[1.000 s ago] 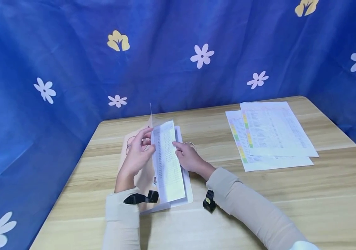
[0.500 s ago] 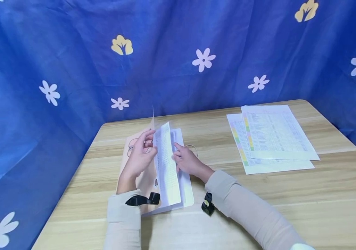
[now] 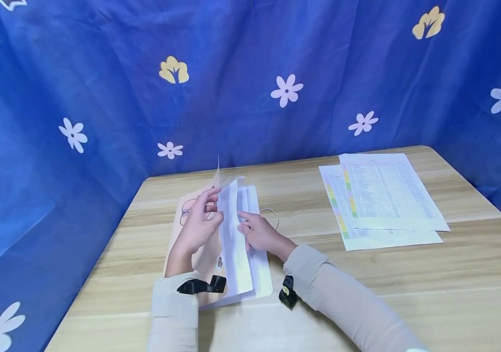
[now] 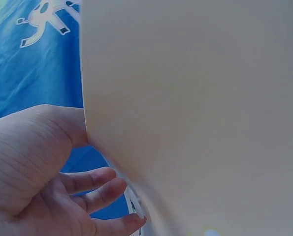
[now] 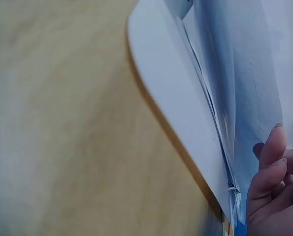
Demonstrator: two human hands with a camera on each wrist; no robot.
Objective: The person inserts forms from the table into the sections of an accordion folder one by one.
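Before a blue, flower-printed fabric curtain [image 3: 232,44], the wood-grain table [image 3: 444,293] carries an open pale-pink folder [image 3: 262,275] at nine o'clock, with printed white paper sheets [image 3: 235,259] inside, and two loose colour-striped sheets [image 3: 391,195] at two. The left hand's [image 3: 199,225] bent fingers pinch the folder's raised cover [image 4: 195,113]; the right hand's [image 3: 260,232] index finger touches the papers, any pinch unclear. A slipping left grip could drop the cover, creasing them.

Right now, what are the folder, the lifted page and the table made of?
The folder could be smooth card or plastic: its corner looks flat and rounded. The lifted page looks like matte paper: thin, white, with small printed rows. The table could be wood or wood-look laminate: it shows streaky grain and a soft shine.
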